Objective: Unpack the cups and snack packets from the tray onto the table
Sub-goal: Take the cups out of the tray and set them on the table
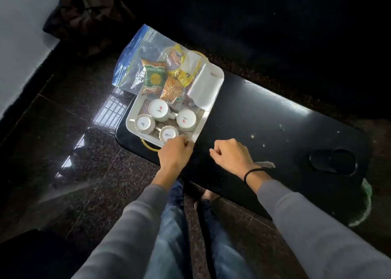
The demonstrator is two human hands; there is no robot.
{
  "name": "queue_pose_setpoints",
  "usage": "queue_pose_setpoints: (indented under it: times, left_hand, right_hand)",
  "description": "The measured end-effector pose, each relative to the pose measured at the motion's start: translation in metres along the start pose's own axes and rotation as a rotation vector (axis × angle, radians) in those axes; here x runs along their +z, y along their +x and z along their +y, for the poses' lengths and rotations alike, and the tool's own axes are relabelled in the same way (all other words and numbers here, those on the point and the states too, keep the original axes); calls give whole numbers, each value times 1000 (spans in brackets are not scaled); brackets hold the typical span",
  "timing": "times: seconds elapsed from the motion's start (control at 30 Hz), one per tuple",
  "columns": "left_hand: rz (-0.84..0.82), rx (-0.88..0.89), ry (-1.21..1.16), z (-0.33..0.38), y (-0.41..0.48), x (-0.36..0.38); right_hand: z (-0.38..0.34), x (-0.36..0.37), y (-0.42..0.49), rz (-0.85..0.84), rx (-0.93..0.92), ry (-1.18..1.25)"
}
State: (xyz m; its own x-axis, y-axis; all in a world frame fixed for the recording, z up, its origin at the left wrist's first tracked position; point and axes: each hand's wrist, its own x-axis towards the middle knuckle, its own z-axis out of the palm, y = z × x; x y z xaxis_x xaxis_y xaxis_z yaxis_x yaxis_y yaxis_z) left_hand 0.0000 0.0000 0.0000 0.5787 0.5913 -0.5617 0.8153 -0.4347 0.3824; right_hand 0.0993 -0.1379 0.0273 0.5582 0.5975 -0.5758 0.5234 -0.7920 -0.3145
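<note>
A white tray [218,75] sits on the left end of a black table [264,120]. Several white cups stand upside down in its near half, the closest cup [168,133] just beyond my left hand. Snack packets [154,77] in green, orange and yellow lie in the tray's far half, partly inside a clear plastic bag [131,63]. A white folded napkin [204,88] lies along the tray's right side. My left hand [175,154] grips the tray's near right corner with curled fingers. My right hand [230,155] hovers over the table right of the tray, fingers curled, holding nothing.
A yellow handle [148,146] sticks out at the tray's near end. The table has an oval cut-out [333,161] on its right part and pale specks on its top. Dark polished floor [63,141] lies to the left; my legs stand at the table's near edge.
</note>
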Motion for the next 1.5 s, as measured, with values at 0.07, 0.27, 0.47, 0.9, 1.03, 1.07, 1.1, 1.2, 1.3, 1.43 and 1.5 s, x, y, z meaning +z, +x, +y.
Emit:
queue_pose_setpoints:
  times: [0.07, 0.27, 0.47, 0.9, 1.03, 1.07, 1.1, 1.2, 1.3, 1.43, 1.5]
  left_hand:
    - [136, -25, -8, -14, 6, -3]
    - [320, 19, 10, -53, 22, -6]
    - [221, 152, 13, -72, 38, 1]
    - [188, 290, 86, -80, 40, 10]
    - [219, 331, 14, -73, 20, 14]
    - [221, 332, -8, -70, 16, 14]
    - [217, 338, -27, -67, 11, 15]
    - [173, 374, -72, -54, 0, 18]
    - [64, 385, -126, -37, -4, 21]
    - [-194, 328, -217, -7, -1, 32]
    - [-276, 287, -173, 8, 3, 43]
  right_hand:
    - [-6, 5, 10, -1, -5, 24]
    - [-34, 21, 40, -57, -21, 119]
    - [-53, 56, 66, -78, 60, 421]
    - [-47, 85, 61, -2, 122, 759]
    - [-36, 78, 43, 62, 59, 786]
    - [-34, 77, 39, 74, 37, 786]
    - [-30, 75, 35, 86, 18, 773]
    - [-13, 71, 22, 98, -4, 749]
    - [7, 67, 7, 52, 3, 847]
    - [37, 67, -9, -17, 84, 1149]
    - [53, 69, -15, -11, 161, 1283]
